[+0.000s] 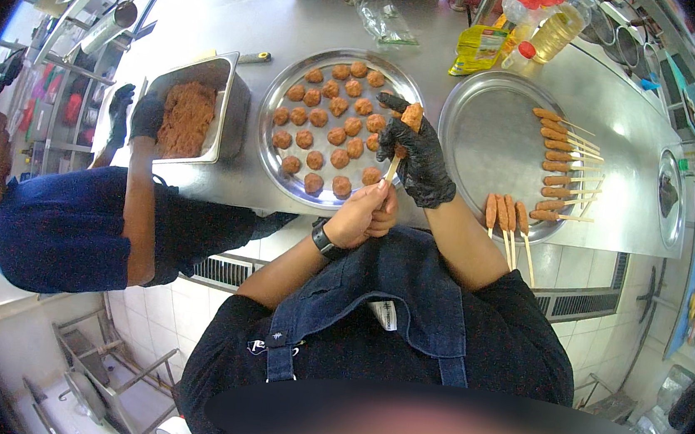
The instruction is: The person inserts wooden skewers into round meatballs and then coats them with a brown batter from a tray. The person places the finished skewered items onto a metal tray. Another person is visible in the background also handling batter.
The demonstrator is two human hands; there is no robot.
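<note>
A wooden skewer with ground meat moulded round its upper part stands tilted in front of me. My left hand, bare and with a watch at the wrist, is closed on the stick's lower end. In a black glove, my right hand wraps round the meat; its fingers hide part of it. Just left is a round metal tray bearing several meatballs. On the right, a second round tray carries several finished-looking meat skewers along its right and near rim, sticks pointing outward.
At the left, a co-worker's gloved hand reaches into a deep metal pan of ground meat. A knife handle lies behind the pan. Farther back are a plastic bag, a yellow packet and an oil bottle.
</note>
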